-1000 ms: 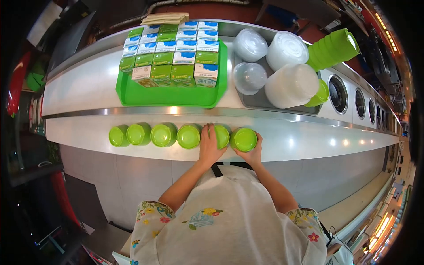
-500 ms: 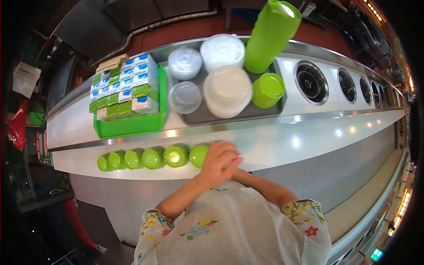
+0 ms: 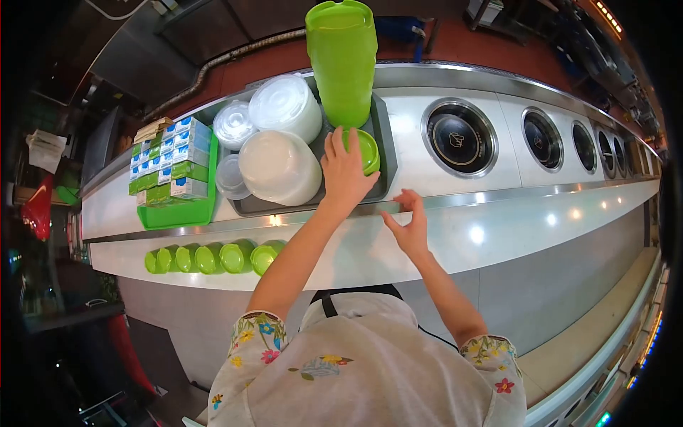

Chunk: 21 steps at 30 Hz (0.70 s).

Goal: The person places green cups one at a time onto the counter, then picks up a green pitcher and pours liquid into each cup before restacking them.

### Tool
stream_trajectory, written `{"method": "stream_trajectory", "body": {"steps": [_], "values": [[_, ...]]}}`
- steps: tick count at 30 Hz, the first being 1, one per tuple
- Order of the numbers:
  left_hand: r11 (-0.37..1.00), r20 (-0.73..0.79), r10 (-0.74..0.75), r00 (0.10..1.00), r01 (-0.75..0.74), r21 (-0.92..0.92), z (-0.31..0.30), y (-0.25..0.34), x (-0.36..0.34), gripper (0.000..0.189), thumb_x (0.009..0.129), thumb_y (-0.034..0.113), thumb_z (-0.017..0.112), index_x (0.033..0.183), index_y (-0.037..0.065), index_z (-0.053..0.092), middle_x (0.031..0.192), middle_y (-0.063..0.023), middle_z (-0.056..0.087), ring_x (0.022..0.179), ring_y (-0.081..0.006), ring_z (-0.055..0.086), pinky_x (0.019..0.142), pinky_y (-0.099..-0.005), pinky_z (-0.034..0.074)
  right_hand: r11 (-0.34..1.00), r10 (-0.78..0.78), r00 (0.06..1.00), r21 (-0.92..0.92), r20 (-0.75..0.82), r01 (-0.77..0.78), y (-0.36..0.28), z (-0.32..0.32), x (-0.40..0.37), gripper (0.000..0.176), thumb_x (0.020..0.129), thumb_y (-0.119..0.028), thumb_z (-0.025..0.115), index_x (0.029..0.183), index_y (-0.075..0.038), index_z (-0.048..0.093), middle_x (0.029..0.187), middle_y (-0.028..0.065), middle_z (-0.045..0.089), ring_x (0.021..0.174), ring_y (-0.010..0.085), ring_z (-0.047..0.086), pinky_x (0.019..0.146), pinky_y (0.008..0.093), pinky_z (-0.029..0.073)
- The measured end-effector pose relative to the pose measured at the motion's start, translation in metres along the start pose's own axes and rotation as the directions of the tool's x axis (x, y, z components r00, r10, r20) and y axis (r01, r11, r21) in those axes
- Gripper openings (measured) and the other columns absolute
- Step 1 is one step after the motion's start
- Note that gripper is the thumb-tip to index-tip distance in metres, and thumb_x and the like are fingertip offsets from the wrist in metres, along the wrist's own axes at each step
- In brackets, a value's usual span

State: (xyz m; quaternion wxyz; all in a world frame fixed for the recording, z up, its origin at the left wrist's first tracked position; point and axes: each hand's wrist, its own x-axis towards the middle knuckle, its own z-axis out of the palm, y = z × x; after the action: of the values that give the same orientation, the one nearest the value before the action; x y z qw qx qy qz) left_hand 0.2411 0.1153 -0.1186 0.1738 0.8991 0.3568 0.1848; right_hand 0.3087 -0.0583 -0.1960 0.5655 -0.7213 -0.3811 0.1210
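My left hand [image 3: 344,169] reaches out over the grey tray [image 3: 382,149] and grips a short stack of green bowls [image 3: 368,148] from its left side. Behind it stands a tall stack of green bowls [image 3: 343,57]. My right hand [image 3: 409,224] hovers over the white counter ledge [image 3: 498,231], fingers apart and holding nothing. A row of several upside-down green bowls [image 3: 213,257] lines the near ledge at the left.
White lidded containers [image 3: 279,165] and clear lids [image 3: 233,124] fill the tray's left part. A green tray of milk cartons [image 3: 171,171] sits further left. Round induction wells [image 3: 458,136] run along the steel counter to the right.
My view swung to the right. My left hand left the row of green bowls and went up to the short stack on the tray. My right hand moved right and opened.
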Motion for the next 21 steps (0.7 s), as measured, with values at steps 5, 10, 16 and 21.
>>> {"method": "stream_trajectory", "body": {"steps": [5, 10, 16, 21], "values": [[0.996, 0.003, -0.094, 0.996, 0.094, 0.007, 0.0, 0.002, 0.005, 0.101, 0.061, 0.029, 0.09, 0.141, 0.0, 0.037, 0.142, -0.0251, 0.034, 0.128, -0.0467, 0.038, 0.098, -0.0561, 0.044, 0.985, -0.053, 0.99, -0.154, 0.134, 0.073, -0.007, -0.004, 0.043, 0.088, 0.072, -0.014, 0.084, 0.145, 0.0, 0.035, 0.132, 0.0162, 0.056, 0.134, 0.0352, 0.042, 0.109, 0.0464, 0.034], [0.999, -0.156, 0.013, 0.988, -0.018, -0.033, -0.009, 0.005, 0.0, 0.099, 0.06, 0.028, 0.091, 0.139, 0.0, 0.037, 0.138, -0.0257, 0.038, 0.124, -0.0458, 0.04, 0.099, -0.0536, 0.043, 0.958, -0.131, 0.959, -0.217, 0.25, 0.188, 0.002, 0.011, 0.075, 0.103, 0.069, -0.017, 0.085, 0.151, 0.0, 0.026, 0.146, 0.0183, 0.046, 0.146, 0.0417, 0.022, 0.117, 0.0529, 0.023], [0.956, -0.27, 0.112, 0.956, -0.178, -0.235, -0.068, 0.033, -0.072, 0.105, 0.06, 0.025, 0.093, 0.141, -0.001, 0.033, 0.14, -0.0258, 0.037, 0.13, -0.0443, 0.037, 0.107, -0.051, 0.037, 0.822, -0.368, 0.865, -0.315, 0.339, 0.474, 0.019, 0.031, 0.098, 0.103, 0.068, -0.028, 0.086, 0.149, 0.003, 0.029, 0.146, 0.0212, 0.042, 0.143, 0.0463, 0.025, 0.118, 0.0546, 0.018], [0.909, -0.164, -0.006, 0.987, -0.063, -0.411, -0.076, 0.02, -0.181, 0.107, 0.06, 0.027, 0.093, 0.143, -0.002, 0.032, 0.136, -0.0255, 0.041, 0.129, -0.044, 0.04, 0.106, -0.0499, 0.039, 0.952, -0.098, 0.924, -0.235, 0.37, 0.195, -0.015, 0.045, 0.104, 0.111, 0.063, -0.038, 0.09, 0.15, -0.004, 0.029, 0.145, 0.0179, 0.043, 0.134, 0.0328, 0.041, 0.109, 0.051, 0.027]]}}
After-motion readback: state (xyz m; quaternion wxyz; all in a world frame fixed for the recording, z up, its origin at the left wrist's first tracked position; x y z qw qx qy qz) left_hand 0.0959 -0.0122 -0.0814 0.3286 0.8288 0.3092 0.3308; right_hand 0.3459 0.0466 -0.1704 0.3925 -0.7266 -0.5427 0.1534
